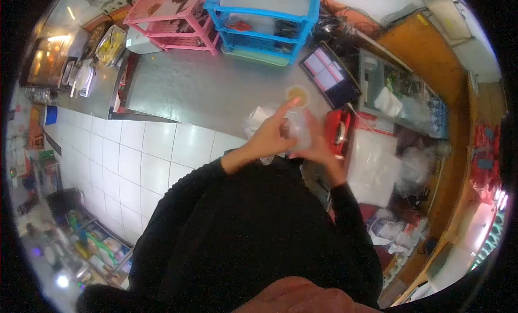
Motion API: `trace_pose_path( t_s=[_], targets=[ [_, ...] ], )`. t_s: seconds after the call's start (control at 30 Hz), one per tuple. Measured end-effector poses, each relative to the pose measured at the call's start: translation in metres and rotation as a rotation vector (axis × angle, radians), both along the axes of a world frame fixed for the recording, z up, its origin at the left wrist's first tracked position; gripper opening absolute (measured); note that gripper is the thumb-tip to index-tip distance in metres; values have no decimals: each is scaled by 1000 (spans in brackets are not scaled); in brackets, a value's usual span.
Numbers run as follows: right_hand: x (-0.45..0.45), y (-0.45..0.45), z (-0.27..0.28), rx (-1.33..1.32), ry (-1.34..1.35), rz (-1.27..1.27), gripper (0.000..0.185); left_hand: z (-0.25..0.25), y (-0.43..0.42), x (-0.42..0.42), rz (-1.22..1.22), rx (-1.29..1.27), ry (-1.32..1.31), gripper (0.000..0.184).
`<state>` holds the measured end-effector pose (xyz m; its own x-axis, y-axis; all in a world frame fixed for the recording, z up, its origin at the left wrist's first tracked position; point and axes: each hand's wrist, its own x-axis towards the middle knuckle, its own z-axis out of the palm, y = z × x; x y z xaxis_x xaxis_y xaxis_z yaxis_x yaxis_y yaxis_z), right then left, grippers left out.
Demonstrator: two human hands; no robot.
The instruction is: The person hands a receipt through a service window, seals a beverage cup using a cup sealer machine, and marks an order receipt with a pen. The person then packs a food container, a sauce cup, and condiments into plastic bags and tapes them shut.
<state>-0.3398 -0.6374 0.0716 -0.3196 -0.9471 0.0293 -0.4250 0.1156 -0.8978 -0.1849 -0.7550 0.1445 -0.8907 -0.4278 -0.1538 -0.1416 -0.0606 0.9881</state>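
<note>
My left hand is curved at the counter's front edge, index finger stretched forward and thumb below. My right hand faces it, its fingers smeared by motion. Between the two is a translucent plastic piece, blurred; whether it is a bag or a cup I cannot tell. It touches the inside of my left hand. Just beyond my left fingertip stands a small clear cup with yellowish contents. Beside my left hand lies a crumpled clear plastic bag with something white in it.
A steel counter runs ahead, with pink and blue tiered racks at the back. A tablet leans at the right, near a red object and a stack of white plastic sheets. White floor tiles show at left.
</note>
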Motion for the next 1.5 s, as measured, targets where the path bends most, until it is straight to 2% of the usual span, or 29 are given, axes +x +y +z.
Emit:
trace_pose_path(
  t_s=[0.03, 0.13, 0.2, 0.3, 0.4, 0.5, 0.57, 0.6, 0.63, 0.67, 0.7, 0.73, 0.77, 0.8, 0.83, 0.93, 0.97, 1.0, 1.07, 1.17, 1.23, 1.37, 1.4, 1.43, 1.47, 1.5],
  targets=[
    [17, -1, -37, 64, -90, -67, 62, -2, 3, 1, -22, 4, 97, 91],
    [57, -11, -109, 148, -222, -155, 55, -2, 31, -14, -400, -97, 34, 98],
    [75, -23, -142, 169, -264, -190, 51, -24, 52, -24, -627, -523, 26, 110],
    [92, -35, -174, 152, -291, -231, 44, -50, 83, -23, -736, -815, -90, 124],
    [100, -36, -178, 88, -289, -252, 37, -88, 83, -8, -766, -773, -11, 119],
    [105, -29, -161, -60, -235, -248, 31, -50, 41, 10, -780, -496, 67, 98],
    [99, -28, -127, -231, -161, -221, 27, 7, 2, 38, -495, -388, 126, 67],
    [92, -28, -104, -337, -111, -196, 25, 10, -15, 53, -222, -434, 205, 46],
    [82, -27, -74, -441, -45, -155, 24, 26, -30, 68, 117, -428, 167, 36],
    [72, -28, -46, -539, 29, -111, 22, -1, -45, 82, 542, -176, 238, 30],
    [60, -28, -17, -638, 102, -64, 20, 3, -58, 85, 774, -102, 246, 24],
    [52, -26, 18, -736, 188, -2, 19, -15, -69, 88, 894, 64, 140, 31],
    [43, -28, 53, -818, 279, 75, 18, -48, -72, 80, 658, 363, 183, 37],
    [35, -30, 92, -907, 376, 155, 17, -61, -67, 66, 435, 621, 165, 41],
    [30, -30, 129, -969, 476, 233, 16, -62, -56, 50, 268, 767, 189, 45],
    [25, -21, 240, -949, 866, 478, 19, -28, -25, 25, -17, 935, 339, 58],
    [27, -13, 253, -989, 1034, 333, 20, -10, -22, 18, -70, 913, 401, 62],
    [20, -10, 266, -931, 1224, 299, 20, 8, -22, 10, -103, 873, 464, 66],
    [4, -4, 285, -776, 1370, 221, 19, 39, -26, -6, -106, 690, 584, 75],
    [-21, 6, 302, -514, 1236, 90, 20, 63, -24, -25, -57, 119, 761, 88],
    [-35, 14, 310, -369, 1129, -10, 21, 57, -12, -33, -21, -450, 904, 75],
    [-44, 25, 308, -272, 696, -244, 22, 48, 11, -43, 60, -1488, 1014, 39],
    [-44, 26, 304, -280, 560, -287, 22, 4, 9, -54, 136, -1456, 934, 35],
    [-43, 28, 297, -300, 417, -323, 22, -1, 1, -55, 292, -1240, 919, 31],
    [-42, 30, 287, -320, 279, -351, 23, -6, -8, -56, 431, -1001, 926, 27],
    [-39, 29, 274, -337, 148, -368, 23, 16, -12, -47, 628, -547, 942, 23]
  ],
)
